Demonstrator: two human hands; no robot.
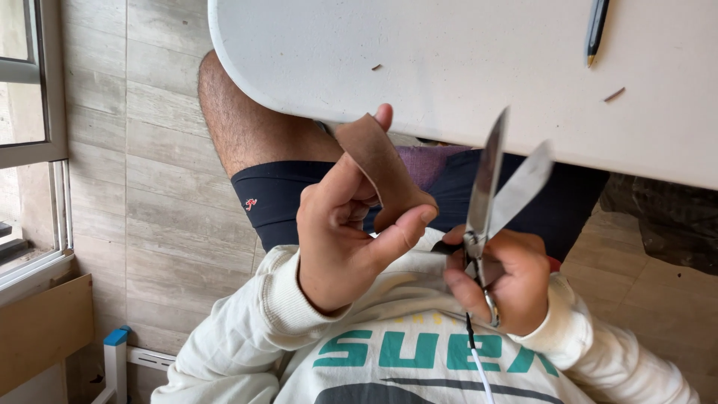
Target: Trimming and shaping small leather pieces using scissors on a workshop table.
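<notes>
A strip of brown cardboard (383, 170) was held up in front of the person's chest, below the table edge, pinched in the left hand (340, 239): the index finger ran up behind it toward twelve o'clock while the thumb pressed its lower end from four o'clock, so the strip stood nearly upright and leaned toward eleven o'clock, its free edge turned to the blades and kept stiff enough to meet them. At three o'clock from the strip, just beside it but not touching, were the scissors (497, 191), their two steel blades spread in a narrow V pointing toward one o'clock, apparently parted so the strip could go between them. The right hand (501, 280) was closed around the handles, fingers through the loops, low against the cream sweatshirt (404, 352), which kept the tool steady and close to the body. Above both hands, at twelve o'clock, the white table (449, 67) carried a dark pencil (596, 30) at its far one o'clock corner and a few small brown slivers (615, 94) that looked like trimmings. Under the table the person's bare knee and dark shorts (277, 198) showed, with pale grey floor tiles (149, 187) at nine o'clock.
</notes>
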